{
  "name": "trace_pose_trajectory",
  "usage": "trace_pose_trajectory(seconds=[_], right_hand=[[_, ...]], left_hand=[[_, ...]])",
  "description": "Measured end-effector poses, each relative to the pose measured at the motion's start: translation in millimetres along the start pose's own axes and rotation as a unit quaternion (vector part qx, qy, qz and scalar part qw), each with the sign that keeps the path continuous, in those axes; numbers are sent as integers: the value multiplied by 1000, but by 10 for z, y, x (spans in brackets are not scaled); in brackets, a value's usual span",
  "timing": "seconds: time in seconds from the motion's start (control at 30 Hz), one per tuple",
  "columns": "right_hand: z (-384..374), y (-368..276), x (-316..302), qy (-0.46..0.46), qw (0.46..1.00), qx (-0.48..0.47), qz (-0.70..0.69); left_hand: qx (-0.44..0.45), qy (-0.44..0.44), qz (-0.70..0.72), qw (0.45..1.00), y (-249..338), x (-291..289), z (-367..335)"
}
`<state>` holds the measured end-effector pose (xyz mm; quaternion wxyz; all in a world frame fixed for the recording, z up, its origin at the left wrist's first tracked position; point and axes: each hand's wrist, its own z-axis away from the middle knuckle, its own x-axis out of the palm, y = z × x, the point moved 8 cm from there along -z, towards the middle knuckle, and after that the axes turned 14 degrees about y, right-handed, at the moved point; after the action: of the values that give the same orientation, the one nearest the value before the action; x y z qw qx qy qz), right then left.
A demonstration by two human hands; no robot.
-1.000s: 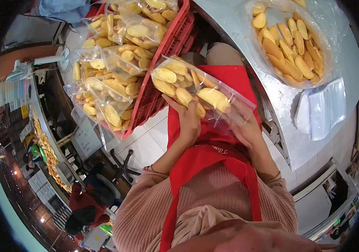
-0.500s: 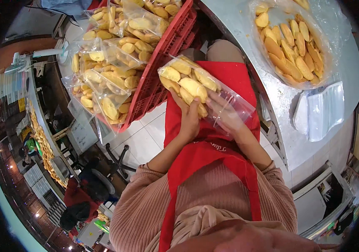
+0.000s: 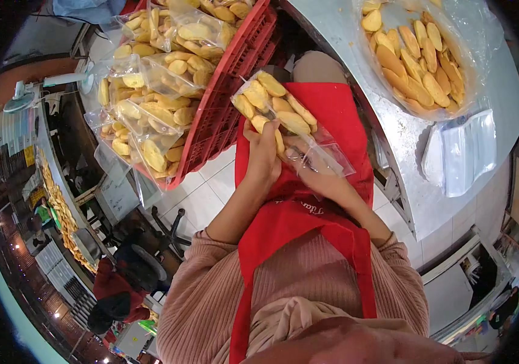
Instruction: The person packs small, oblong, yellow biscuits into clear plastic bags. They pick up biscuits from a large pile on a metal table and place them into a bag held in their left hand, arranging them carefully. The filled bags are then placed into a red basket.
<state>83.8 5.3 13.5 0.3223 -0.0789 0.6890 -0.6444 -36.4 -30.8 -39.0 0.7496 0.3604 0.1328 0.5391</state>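
Note:
A clear plastic bag of oval golden biscuits (image 3: pixel 293 123) is held over my lap, its filled end pointing up and away from me. My left hand (image 3: pixel 264 155) grips the bag's left side, thumb on top and the other fingers partly hidden beneath. Lower down, my right hand (image 3: pixel 315 171) is closed on the loose, unfilled end, where the plastic is creased and gathered. Several of its fingers show blurred through the film. Left of the bag stands a red plastic crate (image 3: pixel 211 118), piled with similar filled bags (image 3: pixel 162 112).
On the metal table (image 3: pixel 402 158) at the right lies a large open plastic bag of loose biscuits (image 3: pixel 420 67). Beside it is a stack of flat clear bags (image 3: pixel 462 155). A wheeled chair base (image 3: pixel 173 233) stands on the tiled floor; a person in red (image 3: pixel 117 291) is at far left.
The bag's loose end, spread flat earlier, is now bunched and creased at my right hand. The biscuits have shifted inside the bag, and its filled end points more upward.

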Motion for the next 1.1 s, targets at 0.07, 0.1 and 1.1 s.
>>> trace_pose_trajectory(seconds=[0.07, 0.1, 1.1], right_hand=[[142, 38, -171, 113, 985, -18, 127], [195, 39, -256, 168, 967, -27, 190], [1, -13, 102, 2, 985, 45, -167]], left_hand=[[21, 19, -2, 1000, 3, -2, 50], [36, 20, 1, 999, 2, 4, 71], [-39, -57, -108, 992, 312, -3, 194]])
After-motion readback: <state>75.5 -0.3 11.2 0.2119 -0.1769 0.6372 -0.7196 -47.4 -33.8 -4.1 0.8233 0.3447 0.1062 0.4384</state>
